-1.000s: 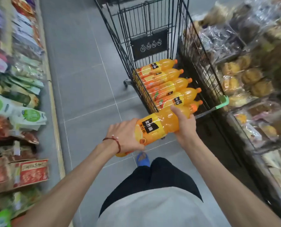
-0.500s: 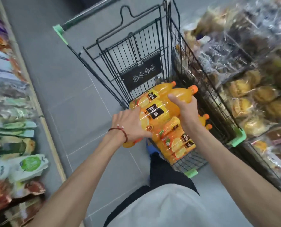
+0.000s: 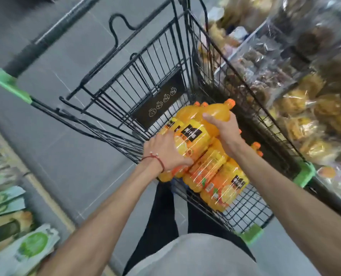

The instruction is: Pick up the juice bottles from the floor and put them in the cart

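The grey tiled floor (image 3: 70,140) of the aisle runs under you, with shelves of clear-bagged pastries (image 3: 309,108) on your right and green-and-white packets (image 3: 26,246) on your left. No bottle lies on the stretch of floor you can see, though I cannot tell what is outside the view. Between the shelves stands the black wire shopping cart (image 3: 151,80) with green plastic corner guards. Several large clear-plastic bottles of orange juice (image 3: 221,182) already lie on their sides in its basket, packed side by side, so most of the job looks done. You hold one more orange juice bottle with a black label (image 3: 197,134) inside the cart, low over that row and slanted. I cannot tell whether it touches the bottles under it. Your left hand (image 3: 165,152) wraps its fingers round the base end, and your right hand (image 3: 223,126) curls over the shoulder just below the neck. By my reading, what is left is to lay this bottle on the pile, let go, and check the floor for more. A thin red string bracelet (image 3: 155,159) sits on your left wrist.
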The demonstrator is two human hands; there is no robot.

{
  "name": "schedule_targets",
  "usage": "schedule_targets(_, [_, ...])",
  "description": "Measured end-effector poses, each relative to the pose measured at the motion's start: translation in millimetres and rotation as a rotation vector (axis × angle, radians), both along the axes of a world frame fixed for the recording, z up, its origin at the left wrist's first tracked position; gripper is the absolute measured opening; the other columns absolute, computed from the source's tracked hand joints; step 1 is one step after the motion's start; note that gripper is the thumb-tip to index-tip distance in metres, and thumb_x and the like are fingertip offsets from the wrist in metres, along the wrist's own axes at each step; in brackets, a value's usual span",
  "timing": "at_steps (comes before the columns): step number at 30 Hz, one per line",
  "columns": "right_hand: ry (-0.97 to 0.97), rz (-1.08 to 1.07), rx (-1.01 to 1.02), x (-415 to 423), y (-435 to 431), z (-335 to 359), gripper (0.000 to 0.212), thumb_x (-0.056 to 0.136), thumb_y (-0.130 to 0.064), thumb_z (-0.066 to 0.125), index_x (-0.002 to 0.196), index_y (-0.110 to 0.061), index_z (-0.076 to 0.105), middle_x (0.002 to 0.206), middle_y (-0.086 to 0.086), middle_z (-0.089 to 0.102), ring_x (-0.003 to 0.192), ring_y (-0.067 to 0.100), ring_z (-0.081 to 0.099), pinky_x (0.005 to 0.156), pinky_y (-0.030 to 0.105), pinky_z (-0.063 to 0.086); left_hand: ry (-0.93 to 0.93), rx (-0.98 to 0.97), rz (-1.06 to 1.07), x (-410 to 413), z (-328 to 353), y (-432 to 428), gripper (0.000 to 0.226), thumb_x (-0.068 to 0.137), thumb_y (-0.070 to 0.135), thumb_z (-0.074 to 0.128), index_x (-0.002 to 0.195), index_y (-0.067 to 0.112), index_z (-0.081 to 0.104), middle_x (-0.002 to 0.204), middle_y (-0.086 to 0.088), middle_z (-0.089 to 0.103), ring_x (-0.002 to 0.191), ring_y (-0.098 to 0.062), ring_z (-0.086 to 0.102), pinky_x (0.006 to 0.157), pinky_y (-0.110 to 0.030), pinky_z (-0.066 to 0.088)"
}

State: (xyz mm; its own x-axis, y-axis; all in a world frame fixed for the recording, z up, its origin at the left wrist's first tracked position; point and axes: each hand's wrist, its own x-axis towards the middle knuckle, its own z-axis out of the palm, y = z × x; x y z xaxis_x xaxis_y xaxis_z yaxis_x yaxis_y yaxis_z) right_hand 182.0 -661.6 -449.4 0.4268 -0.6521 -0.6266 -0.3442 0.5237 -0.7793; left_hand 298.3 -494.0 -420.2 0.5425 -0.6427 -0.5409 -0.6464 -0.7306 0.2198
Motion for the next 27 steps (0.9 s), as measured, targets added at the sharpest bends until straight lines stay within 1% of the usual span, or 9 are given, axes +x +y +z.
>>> schedule_targets(2, [0.019, 0.001, -0.023, 6.7, -5.7, -10.9, 0.097, 0.060, -0.039, 0.099, 0.137, -0.001, 0.054, 0.126, 0.022, 0.069, 0.114, 0.035, 0.071, 0.101, 0.058, 0.056, 0.069, 0.025, -0.005, 7.2, -10.7, -7.0, 0.122, 0.041, 0.092, 0.067, 0.139, 0.022, 0.045, 0.083, 0.003, 0.061, 0.079, -0.022, 0.064, 0.074, -0.039, 0.060])
schedule_targets(5, [0.095, -0.031, -0.004, 11.5, -9.1, -20.8, 0.118, 0.052, -0.046, 0.100, 0.147, -0.010, 0.039, 0.129, 0.010, 0.066, 0.114, 0.023, 0.070, 0.100, 0.048, 0.058, 0.106, 0.033, -0.020, 10.5, -27.9, -12.3, 0.125, 0.043, 0.091, 0.069, 0.143, 0.021, 0.041, 0.100, 0.002, 0.064, 0.091, -0.023, 0.065, 0.082, -0.042, 0.059])
schedule_targets(7, [0.132, -0.031, 0.004, 16.2, -11.6, -31.5, 0.118, 0.048, -0.046, 0.100, 0.143, -0.016, 0.036, 0.125, 0.002, 0.065, 0.108, 0.015, 0.070, 0.096, 0.040, 0.059, 0.119, 0.040, -0.011, 13.6, -43.0, -18.2, 0.129, 0.045, 0.089, 0.070, 0.148, 0.020, 0.037, 0.110, 0.000, 0.066, 0.099, -0.025, 0.064, 0.090, -0.047, 0.056])
schedule_targets(10, [0.162, 0.024, 0.004, 23.3, -19.3, -55.5, 0.115, 0.053, -0.032, 0.103, 0.145, -0.007, 0.039, 0.123, 0.005, 0.067, 0.109, 0.019, 0.070, 0.097, 0.043, 0.059, 0.128, 0.055, 0.029, 14.5, -65.0, -22.7, 0.127, 0.046, 0.083, 0.076, 0.148, 0.018, 0.038, 0.114, -0.002, 0.066, 0.103, -0.027, 0.064, 0.092, -0.045, 0.054])
schedule_targets(12, [0.204, 0.027, 0.031, 25.5, -24.2, -69.9, 0.126, 0.053, -0.032, 0.103, 0.153, -0.011, 0.030, 0.125, 0.001, 0.065, 0.110, 0.014, 0.068, 0.089, 0.033, 0.058, 0.125, 0.076, 0.038, 13.6, -78.7, -26.5, 0.126, 0.046, 0.081, 0.078, 0.147, 0.017, 0.037, 0.121, -0.005, 0.065, 0.109, -0.028, 0.063, 0.095, -0.047, 0.052])
schedule_targets(14, [0.230, 0.041, 0.045, 30.5, -26.0, -80.9, 0.132, 0.054, -0.035, 0.103, 0.157, -0.017, 0.022, 0.125, -0.005, 0.061, 0.108, 0.007, 0.063, 0.082, 0.022, 0.053, 0.139, 0.106, 0.046, 13.8, -92.4, -29.0, 0.131, 0.048, 0.080, 0.079, 0.151, 0.016, 0.030, 0.142, -0.009, 0.053, 0.124, -0.030, 0.056, 0.103, -0.051, 0.048])
schedule_targets(18, [0.321, 0.074, 0.038, 35.3, -28.4, -96.8, 0.140, 0.051, -0.046, 0.101, 0.160, -0.018, 0.018, 0.142, 0.004, 0.055, 0.129, 0.024, 0.056, 0.112, 0.048, 0.048, 0.173, 0.156, 0.067, 13.1, -113.6, -32.6, 0.137, 0.048, 0.077, 0.081, 0.155, 0.019, 0.019, 0.158, -0.008, 0.029, 0.138, -0.032, 0.043, 0.111, -0.055, 0.039])
schedule_targets(21, [0.390, 0.086, 0.056, 37.2, -27.6, -101.7, 0.150, 0.040, -0.059, 0.096, 0.161, -0.023, 0.016, 0.155, 0.010, 0.044, 0.140, 0.032, 0.046, 0.116, 0.057, 0.042, 0.167, 0.172, 0.076, 14.4, -124.6, -33.5, 0.139, 0.047, 0.076, 0.083, 0.156, 0.019, 0.018, 0.160, -0.009, 0.027, 0.136, -0.033, 0.045, 0.108, -0.054, 0.040])
schedule_targets(27, [0.469, 0.093, 0.021, 36.4, -19.5, -113.6, 0.137, 0.057, -0.054, 0.097, 0.163, -0.026, 0.015, 0.160, 0.011, 0.034, 0.147, 0.036, 0.036, 0.118, 0.062, 0.037, 0.133, 0.160, 0.071, 13.5, -135.2, -31.7, 0.127, 0.050, 0.072, 0.085, 0.151, 0.016, 0.033, 0.149, -0.006, 0.041, 0.114, -0.028, 0.059, 0.095, -0.047, 0.049])
